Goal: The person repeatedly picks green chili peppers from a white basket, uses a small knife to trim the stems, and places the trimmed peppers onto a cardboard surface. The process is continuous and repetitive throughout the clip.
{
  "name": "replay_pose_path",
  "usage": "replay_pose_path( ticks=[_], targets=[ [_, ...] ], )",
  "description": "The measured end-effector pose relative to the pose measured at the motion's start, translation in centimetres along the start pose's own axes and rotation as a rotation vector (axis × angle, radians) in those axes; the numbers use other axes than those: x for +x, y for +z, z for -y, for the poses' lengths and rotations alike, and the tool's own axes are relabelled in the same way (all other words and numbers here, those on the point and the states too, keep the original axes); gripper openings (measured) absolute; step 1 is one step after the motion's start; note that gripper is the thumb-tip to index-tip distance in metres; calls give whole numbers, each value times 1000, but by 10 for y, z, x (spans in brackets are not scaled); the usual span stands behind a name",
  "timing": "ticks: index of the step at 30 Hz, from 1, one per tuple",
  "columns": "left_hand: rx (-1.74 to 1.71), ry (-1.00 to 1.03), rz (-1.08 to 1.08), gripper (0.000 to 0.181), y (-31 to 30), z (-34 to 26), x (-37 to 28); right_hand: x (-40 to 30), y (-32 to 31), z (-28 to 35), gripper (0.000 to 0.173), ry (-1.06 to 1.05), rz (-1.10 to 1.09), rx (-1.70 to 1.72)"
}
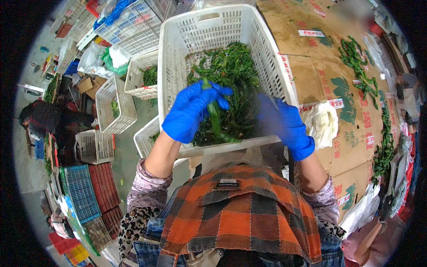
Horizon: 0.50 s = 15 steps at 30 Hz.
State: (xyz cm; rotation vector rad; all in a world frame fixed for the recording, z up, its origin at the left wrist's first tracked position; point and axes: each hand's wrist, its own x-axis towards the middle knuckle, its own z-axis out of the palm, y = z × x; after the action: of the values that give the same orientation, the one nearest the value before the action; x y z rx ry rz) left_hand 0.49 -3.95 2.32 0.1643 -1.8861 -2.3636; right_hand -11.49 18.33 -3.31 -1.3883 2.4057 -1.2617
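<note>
My left hand [196, 108], in a blue glove, grips a long green chili pepper [215, 116] over a white slatted plastic crate [273, 63]. The stem end shows above the fingers and the body hangs below them. Wrinkled dark green chili peppers [230, 63] lie across the crate's bottom. At the crate's right wall, near its front corner, is my right hand [283, 120], also blue-gloved. Motion blurs its fingers, so I cannot see whether they hold anything.
Printed cardboard [320, 73] covers the table on the right, with a white cloth [322, 125] and a row of peppers [383, 140] on it. Smaller white crates [116, 105] stand at the left. A person [43, 116] is at far left; another person's arm [368, 243] shows at lower right.
</note>
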Motion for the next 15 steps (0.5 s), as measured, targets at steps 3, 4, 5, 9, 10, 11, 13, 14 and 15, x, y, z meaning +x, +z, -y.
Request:
replay_pose_path(
  ticks=[3, 4, 5, 9, 10, 11, 13, 14, 15],
  targets=[
    [-266, 61, -10, 27, -3, 0, 1, -7, -10, 34, 34, 506, 142, 733],
    [-293, 88, -8, 29, -2, 1, 0, -4, -24, 53, 34, 538, 282, 703],
    [-276, 104, -10, 30, 1, 2, 0, -2, -30, 66, 31, 554, 297, 739],
    [-202, 67, 5, 32, 14, 5, 12, -15, -8, 58, 23, 316, 143, 888],
    [-162, 38, 21, 33, 18, 4, 17, -20, -9, 52, 23, 362, 129, 799],
    [-122, 8, 42, 33, 20, 5, 21, -24, -10, 49, 22, 410, 112, 708],
    [-18, -127, 45, 36, 21, 17, 34, -38, -12, 33, 18, 472, 22, 731],
    [80, -92, 5, 36, 16, 27, 34, -41, -21, 38, 15, 519, -43, 759],
    [177, -58, -36, 36, 10, 39, 34, -42, -29, 40, 15, 502, -115, 766]
  ],
)
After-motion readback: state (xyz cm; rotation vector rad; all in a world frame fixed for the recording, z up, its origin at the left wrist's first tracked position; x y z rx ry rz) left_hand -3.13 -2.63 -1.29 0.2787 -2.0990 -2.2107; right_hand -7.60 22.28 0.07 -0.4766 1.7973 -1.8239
